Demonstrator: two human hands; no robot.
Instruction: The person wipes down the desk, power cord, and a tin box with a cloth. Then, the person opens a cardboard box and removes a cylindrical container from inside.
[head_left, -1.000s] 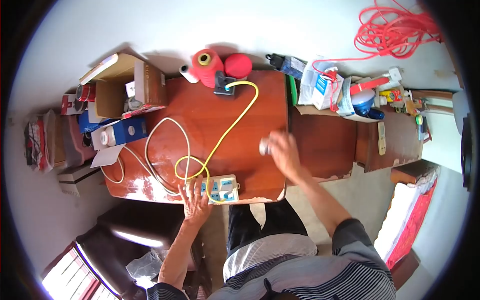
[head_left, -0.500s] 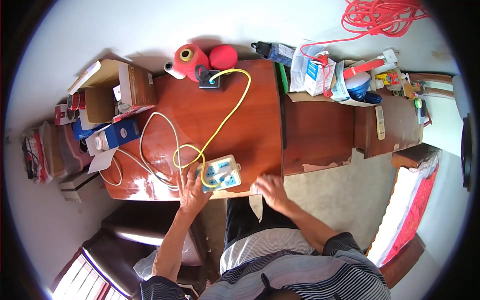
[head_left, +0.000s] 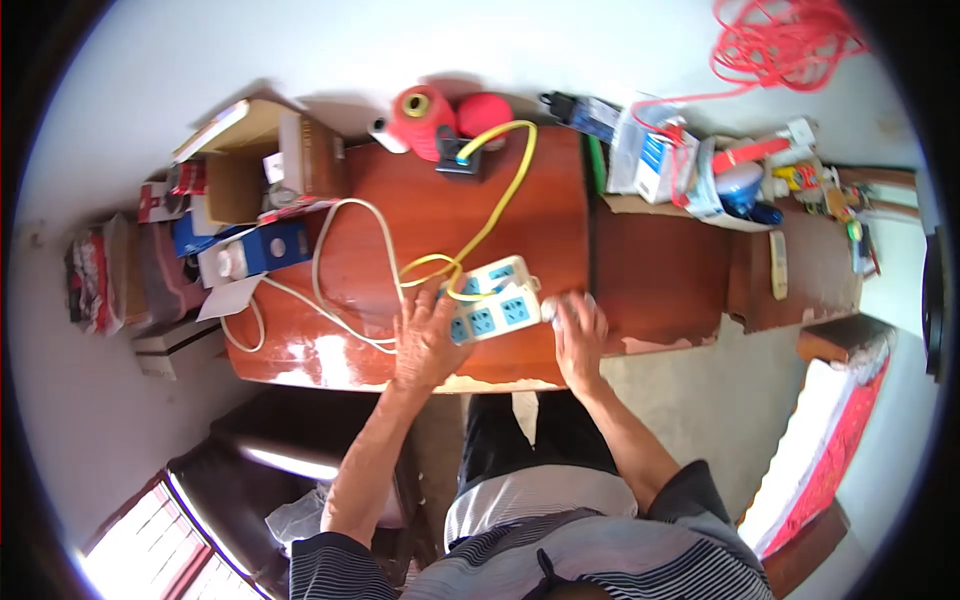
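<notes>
1. Power strip sits on table near front edge, between both hands; angled, right end farther back.
2. Left hand: back up, forearm reaching forward, fingers pointing away from body, slightly spread, touching strip's left end. Cannot tell if they grip it.
3. Right hand: back up, just beside strip's right end, fingers bent, mostly closed around small white wad; material unclear.
4. Yellow cord runs to strip, its loop near left fingertips.
</notes>
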